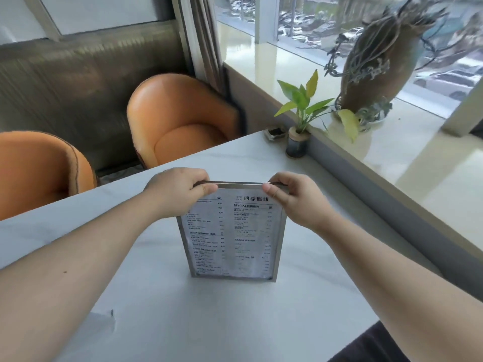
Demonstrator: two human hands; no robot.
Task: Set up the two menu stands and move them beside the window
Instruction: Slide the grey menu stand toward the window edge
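Note:
A metal-framed menu stand (235, 239) stands upright in the middle of the pale table (183, 322), its printed menu facing me. My left hand (177, 189) grips the stand's top left corner. The top right corner is held by my right hand (295, 199). Only one menu stand shows in view. The window (326, 19) runs along the right side, beyond a grey ledge (366, 178).
A small potted plant (298, 137) and a small dark dish (274, 132) sit at the table's far right corner by the ledge. A large brown vase (376, 66) stands on the sill. Two orange chairs (180, 121) face the table's far side.

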